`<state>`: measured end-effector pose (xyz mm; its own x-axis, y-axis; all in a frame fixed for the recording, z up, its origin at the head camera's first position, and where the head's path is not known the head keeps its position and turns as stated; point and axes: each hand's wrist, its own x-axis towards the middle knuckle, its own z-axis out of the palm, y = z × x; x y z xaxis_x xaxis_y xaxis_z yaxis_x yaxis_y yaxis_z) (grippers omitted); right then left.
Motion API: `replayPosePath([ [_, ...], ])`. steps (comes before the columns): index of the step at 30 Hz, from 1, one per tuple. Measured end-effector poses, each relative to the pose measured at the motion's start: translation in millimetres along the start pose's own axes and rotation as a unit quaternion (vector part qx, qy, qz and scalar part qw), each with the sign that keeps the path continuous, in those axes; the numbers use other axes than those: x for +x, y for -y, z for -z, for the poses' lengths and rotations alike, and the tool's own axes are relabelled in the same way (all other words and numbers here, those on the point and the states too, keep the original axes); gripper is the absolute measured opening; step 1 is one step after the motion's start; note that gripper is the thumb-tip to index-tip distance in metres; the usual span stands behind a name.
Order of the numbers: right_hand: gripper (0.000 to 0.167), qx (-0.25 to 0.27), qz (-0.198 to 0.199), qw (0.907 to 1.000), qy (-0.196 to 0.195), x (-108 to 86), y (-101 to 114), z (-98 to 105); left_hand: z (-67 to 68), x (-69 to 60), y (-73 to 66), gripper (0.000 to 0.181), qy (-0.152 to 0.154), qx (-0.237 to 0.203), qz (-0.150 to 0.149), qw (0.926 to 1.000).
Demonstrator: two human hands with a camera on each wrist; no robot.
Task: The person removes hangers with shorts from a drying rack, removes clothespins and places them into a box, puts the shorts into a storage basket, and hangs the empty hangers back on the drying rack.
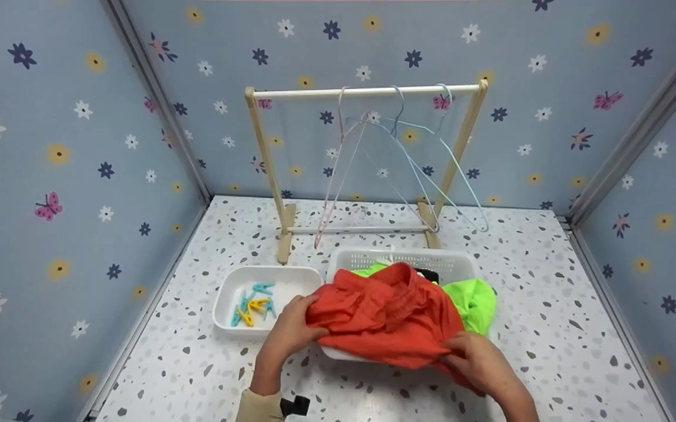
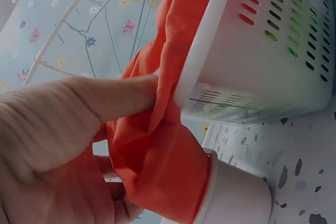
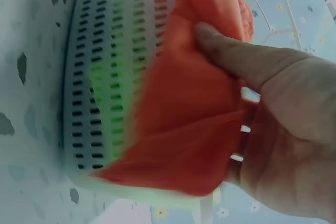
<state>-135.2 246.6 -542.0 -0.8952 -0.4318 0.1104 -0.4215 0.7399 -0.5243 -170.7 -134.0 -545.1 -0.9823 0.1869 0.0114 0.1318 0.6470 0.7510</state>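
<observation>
A red-orange garment (image 1: 385, 310) with a gathered, elastic-looking band lies bunched over the white perforated basket (image 1: 347, 258). My left hand (image 1: 292, 328) grips its left side; in the left wrist view the thumb presses on the cloth and the fingers curl behind it. On the lower right, my right hand (image 1: 478, 357) pinches the garment's edge, and the right wrist view shows the thumb on the red cloth (image 3: 184, 98). Bright green cloth (image 1: 473, 305) hangs over the basket's right side. Some black cloth (image 1: 427, 275) shows behind the red garment, mostly hidden.
Left of the basket stands a white tray (image 1: 224, 293) with several blue and yellow clothespins (image 1: 256, 304). Behind is a rack (image 1: 367, 92) with wooden posts, carrying a pink hanger (image 1: 338, 152) and two blue hangers (image 1: 411, 158). Flower-patterned walls enclose the speckled table (image 1: 549, 293).
</observation>
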Motion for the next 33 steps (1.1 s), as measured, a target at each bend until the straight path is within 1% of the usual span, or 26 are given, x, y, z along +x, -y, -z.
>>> replayPosePath([
  [1,0.007,-0.006,-0.012,0.9999,-0.010,0.9,-1,2,-0.1,0.8,-1.8,0.059,-0.003,0.005,-0.005,1.0000],
  [3,0.006,-0.024,-0.048,0.9979,-0.035,3.6,-1,7,-0.2,2.9,-6.2,0.046,-0.007,0.014,-0.007,0.9998],
  [6,0.006,-0.040,-0.104,0.9900,-0.087,10.7,0,14,-0.4,8.7,-14.1,0.029,-0.012,0.020,-0.019,0.9995],
  [7,0.006,-0.041,-0.112,0.9866,-0.111,13.2,-1,15,-1.0,10.4,-16.9,0.026,-0.013,0.017,-0.021,0.9995],
  [8,0.008,-0.036,-0.114,0.9831,-0.138,15.7,-2,17,-1.8,12.1,-19.8,0.023,-0.014,0.013,-0.023,0.9995],
  [10,0.008,-0.023,-0.105,0.9741,-0.199,21.6,-4,19,-4.7,15.4,-26.0,0.021,-0.019,0.003,-0.035,0.9992],
  [12,0.010,-0.011,-0.089,0.9619,-0.258,27.8,-8,20,-8.5,18.5,-33.3,0.018,-0.026,-0.006,-0.044,0.9987],
  [13,0.010,-0.013,-0.083,0.9562,-0.281,30.5,-10,21,-10.7,20.2,-37.4,0.017,-0.030,-0.010,-0.046,0.9984],
  [14,0.009,-0.016,-0.087,0.9512,-0.295,33.0,-11,22,-13.2,22.1,-41.4,0.016,-0.034,-0.014,-0.053,0.9979],
  [15,0.009,-0.018,-0.099,0.9485,-0.300,35.6,-13,23,-15.7,23.8,-45.8,0.016,-0.040,-0.019,-0.058,0.9973],
  [17,0.010,-0.028,-0.117,0.9466,-0.299,40.2,-18,26,-21.5,28.1,-53.3,0.010,-0.049,-0.035,-0.074,0.9955],
  [18,0.011,-0.032,-0.127,0.9481,-0.290,42.2,-20,27,-25.0,30.6,-56.6,0.010,-0.051,-0.045,-0.082,0.9943],
  [20,0.015,-0.032,-0.146,0.9545,-0.258,45.4,-26,27,-33.1,35.6,-61.0,0.010,-0.045,-0.067,-0.101,0.9916],
  [21,0.016,-0.029,-0.145,0.9590,-0.242,46.8,-28,26,-37.3,37.9,-62.4,0.010,-0.037,-0.077,-0.104,0.9908],
  [23,0.013,-0.019,-0.145,0.9668,-0.210,49.0,-32,23,-45.0,41.6,-62.9,0.012,-0.012,-0.084,-0.105,0.9909],
  [25,0.009,-0.014,-0.148,0.9726,-0.179,50.3,-33,19,-50.9,43.2,-61.9,0.021,0.021,-0.076,-0.096,0.9923],
  [27,0.009,-0.009,-0.150,0.9766,-0.154,50.8,-32,15,-55.4,43.4,-59.4,0.031,0.056,-0.058,-0.085,0.9931],
  [29,0.011,-0.004,-0.148,0.9792,-0.139,51.0,-31,12,-58.4,42.6,-57.0,0.038,0.090,-0.041,-0.081,0.9918],
  [31,0.003,0.004,-0.141,0.9821,-0.125,50.7,-30,9,-61.8,41.7,-54.9,0.042,0.118,-0.023,-0.081,0.9895],
  [32,0.005,0.009,-0.136,0.9840,-0.115,50.3,-29,7,-63.4,41.4,-54.1,0.043,0.129,-0.012,-0.081,0.9883],
  [33,0.014,0.014,-0.132,0.9856,-0.104,49.9,-28,5,-64.9,40.8,-53.6,0.044,0.140,0.000,-0.081,0.9869],
])
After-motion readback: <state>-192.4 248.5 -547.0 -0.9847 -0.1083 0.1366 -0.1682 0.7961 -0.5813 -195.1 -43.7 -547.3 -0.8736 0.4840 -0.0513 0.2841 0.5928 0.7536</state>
